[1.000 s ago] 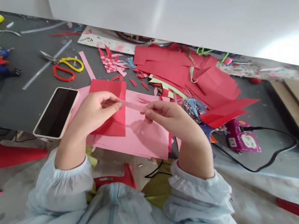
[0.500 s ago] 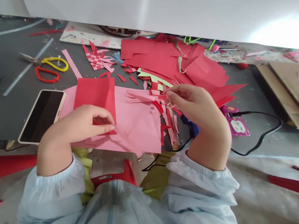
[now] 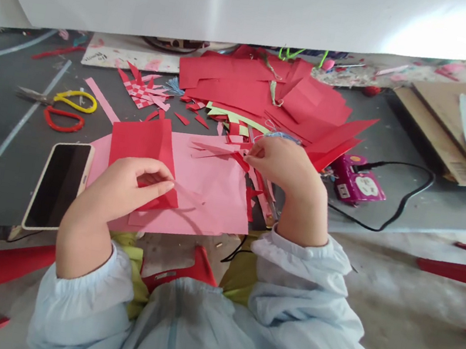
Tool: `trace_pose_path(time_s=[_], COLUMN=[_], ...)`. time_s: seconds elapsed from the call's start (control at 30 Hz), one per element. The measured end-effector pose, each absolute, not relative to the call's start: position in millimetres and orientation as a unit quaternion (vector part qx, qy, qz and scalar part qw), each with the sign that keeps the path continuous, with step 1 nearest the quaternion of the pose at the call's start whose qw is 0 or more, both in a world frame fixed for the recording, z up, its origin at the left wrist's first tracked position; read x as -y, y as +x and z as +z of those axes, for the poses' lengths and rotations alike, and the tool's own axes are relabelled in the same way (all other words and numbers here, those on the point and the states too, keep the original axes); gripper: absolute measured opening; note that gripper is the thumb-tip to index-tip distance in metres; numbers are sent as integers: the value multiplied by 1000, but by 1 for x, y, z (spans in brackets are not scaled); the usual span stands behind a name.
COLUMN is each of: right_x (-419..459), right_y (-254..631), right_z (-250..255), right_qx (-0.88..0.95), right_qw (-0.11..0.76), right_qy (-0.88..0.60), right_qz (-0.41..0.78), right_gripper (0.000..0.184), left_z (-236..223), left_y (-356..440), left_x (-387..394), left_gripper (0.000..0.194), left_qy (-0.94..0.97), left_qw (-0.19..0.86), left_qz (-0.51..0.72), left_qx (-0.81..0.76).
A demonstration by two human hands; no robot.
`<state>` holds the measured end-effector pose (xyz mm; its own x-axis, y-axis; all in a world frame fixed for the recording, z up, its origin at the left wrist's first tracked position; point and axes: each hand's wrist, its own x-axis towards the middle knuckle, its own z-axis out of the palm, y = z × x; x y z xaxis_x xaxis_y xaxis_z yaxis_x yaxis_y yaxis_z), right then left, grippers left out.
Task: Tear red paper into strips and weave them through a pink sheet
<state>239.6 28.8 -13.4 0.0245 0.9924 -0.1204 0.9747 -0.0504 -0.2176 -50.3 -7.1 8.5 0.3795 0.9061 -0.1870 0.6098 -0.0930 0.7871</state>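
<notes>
My left hand point(image 3: 130, 187) pinches a thin pink paper strip point(image 3: 189, 194), which sticks out to the right from between thumb and forefinger. Beneath that hand lies a folded red paper sheet point(image 3: 144, 142) on a larger pink sheet point(image 3: 216, 195). My right hand point(image 3: 282, 162) is closed, thumb and forefinger pinched together beside the pointed pink strips point(image 3: 214, 150). What its fingertips hold, if anything, cannot be made out. Around it lie red and pink paper scraps point(image 3: 260, 194), and a blue tassel point(image 3: 284, 136) shows just behind the knuckles.
Scissors point(image 3: 69, 108) and a phone point(image 3: 59, 184) lie to the left. Behind are a red-and-pink woven paper piece point(image 3: 142, 91) and a stack of red sheets point(image 3: 238, 89). A purple power socket point(image 3: 359, 184) with a black cable and cardboard point(image 3: 440, 137) occupy the right.
My right hand has shifted left and slightly down toward the pink strips, uncovering the purple socket and blue tassel. My left hand still holds its strip, raised slightly. The view has moved a little.
</notes>
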Motion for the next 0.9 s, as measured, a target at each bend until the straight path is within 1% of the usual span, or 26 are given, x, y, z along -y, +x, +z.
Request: trace_pose_path(time_s=[0.23, 0.3, 0.4, 0.57, 0.67, 0.77, 0.9], right_x=[-33, -33, -30, -25, -24, -23, -20], right_y=[234, 237, 245, 253, 253, 253, 251], right_z=[-22, -19, -11, 4, 6, 3, 2], right_qx=[695, 697, 685, 630, 612, 597, 596], right_qw=[26, 39, 91, 219, 268, 316, 378], right_qy=[-707, -703, -707, -731, -733, -728, -693], right_qz=[128, 135, 151, 145, 126, 117, 147], right_gripper=[15, 14, 11, 13, 12, 16, 18], left_z=[6, 6, 7, 11, 10, 5, -2], left_y=[-50, -50, -50, -46, -44, -43, -42], left_x=[7, 7, 7, 6, 6, 4, 2], left_gripper=[20, 20, 19, 17, 17, 16, 12], left_qy=[715, 715, 713, 693, 661, 621, 580], left_qw=[419, 416, 404, 393, 398, 408, 394], left_qz=[177, 178, 194, 257, 291, 337, 390], left_qx=[-531, -533, -540, -546, -565, -579, -597])
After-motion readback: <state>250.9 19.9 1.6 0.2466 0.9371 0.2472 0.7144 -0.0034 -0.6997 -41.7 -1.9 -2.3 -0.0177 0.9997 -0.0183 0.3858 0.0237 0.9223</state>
